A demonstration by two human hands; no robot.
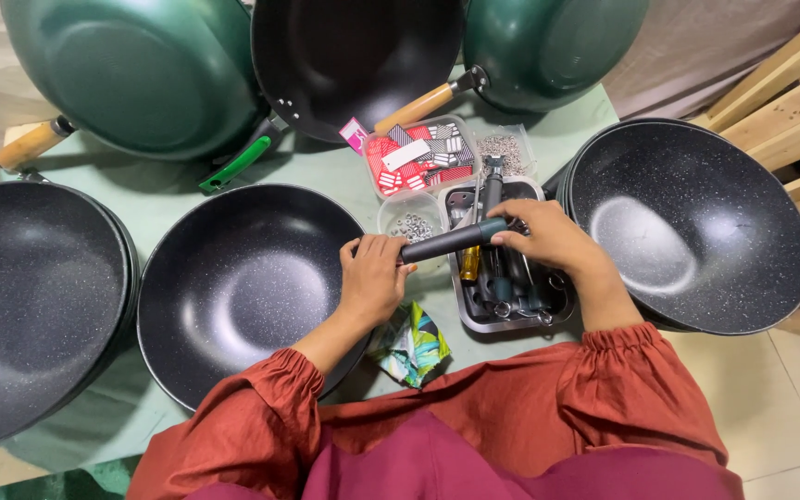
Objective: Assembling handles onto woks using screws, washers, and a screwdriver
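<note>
A black speckled wok lies in front of me on the green table. A dark pan handle sticks out from its right rim. My left hand grips the handle where it meets the rim. My right hand holds the handle's outer, teal-tipped end. Both hands hover over a metal tray that holds screwdrivers and other tools.
More woks surround me: black ones at the left, right and back, green ones upturned behind. Clear tubs of screws and red tags sit beside the tray. A crumpled wrapper lies near me. Wooden slats stand at right.
</note>
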